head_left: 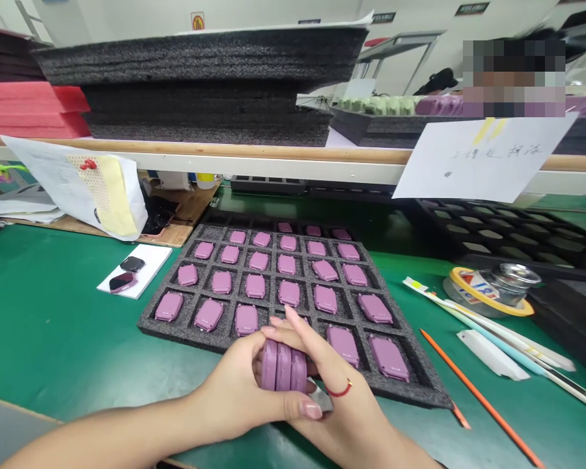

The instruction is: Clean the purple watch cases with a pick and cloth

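Close above the near edge of a black foam tray [185,333], both my hands wrap around a short row of purple watch cases [284,368], three of them showing side by side. My left hand [239,378] grips them from the left, its thumb across the bottom. From the right, my right hand [339,384] closes over them, with a red ring on one finger. Most of the tray's compartments hold one purple case each, such as the one at the right front corner [389,357]. My hands hide part of the front row.
On the left, a white pad [149,264] carries two small dark cases. To the right lie an orange stick [478,394], several pale sticks, a tape roll [461,293] and a metal-topped jar [517,277]. A shelf [254,156] with foam stacks crosses behind; a person sits beyond.
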### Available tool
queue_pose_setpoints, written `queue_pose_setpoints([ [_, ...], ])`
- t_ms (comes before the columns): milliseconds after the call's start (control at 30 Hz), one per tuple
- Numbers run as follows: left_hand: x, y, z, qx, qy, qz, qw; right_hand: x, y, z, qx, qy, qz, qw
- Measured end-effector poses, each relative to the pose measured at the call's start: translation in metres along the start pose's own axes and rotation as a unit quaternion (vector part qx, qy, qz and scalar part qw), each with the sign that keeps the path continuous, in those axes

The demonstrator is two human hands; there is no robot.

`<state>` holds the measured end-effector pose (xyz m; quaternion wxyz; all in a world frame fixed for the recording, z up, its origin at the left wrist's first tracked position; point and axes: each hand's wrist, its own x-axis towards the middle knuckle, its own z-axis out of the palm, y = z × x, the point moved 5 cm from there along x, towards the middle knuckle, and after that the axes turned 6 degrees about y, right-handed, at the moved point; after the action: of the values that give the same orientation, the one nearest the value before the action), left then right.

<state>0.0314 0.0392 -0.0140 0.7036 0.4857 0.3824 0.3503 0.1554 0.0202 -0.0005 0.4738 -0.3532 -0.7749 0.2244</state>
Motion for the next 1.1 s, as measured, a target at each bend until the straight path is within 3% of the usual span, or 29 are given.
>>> queue_pose_setpoints([
  [133,-0.003,0.011,-0.007,0.109,0.054,0.077,0.99,-0.003,-0.002,-0.013,0.034,-0.002,-0.007,0.999],
  [267,-0.006,0.017,-0.007,0.202,0.059,0.116,0.971,0.001,0.007,-0.032,0.099,0.092,0.055,0.989],
  [367,-0.008,0.018,-0.005,0.204,0.048,0.142,0.967,0.007,0.011,-0.042,0.108,0.16,0.072,0.979],
  [467,-0.009,0.017,-0.005,0.182,0.046,0.149,0.971,0.011,0.005,-0.046,0.072,0.14,0.056,0.986],
  [533,-0.008,0.013,-0.006,0.106,0.04,0.108,0.988,0.012,-0.001,-0.044,0.053,0.085,0.023,0.995],
  [600,-0.006,0.006,-0.004,-0.045,0.02,0.018,0.999,0.011,-0.006,-0.04,0.026,0.024,-0.012,0.999],
  [667,-0.005,-0.001,-0.001,-0.188,0.005,-0.073,0.979,0.01,-0.007,-0.036,-0.006,-0.018,-0.026,0.999],
  [733,-0.004,-0.005,0.002,-0.256,0.005,-0.122,0.959,0.011,-0.004,-0.032,-0.017,-0.026,-0.019,0.999],
  [967,0.001,-0.015,0.004,-0.243,-0.021,-0.126,0.962,0.019,-0.002,-0.031,0.052,0.037,0.057,0.996],
  [1100,0.001,-0.016,0.006,-0.261,-0.06,-0.133,0.954,0.018,0.002,-0.048,0.094,0.177,0.091,0.975],
])
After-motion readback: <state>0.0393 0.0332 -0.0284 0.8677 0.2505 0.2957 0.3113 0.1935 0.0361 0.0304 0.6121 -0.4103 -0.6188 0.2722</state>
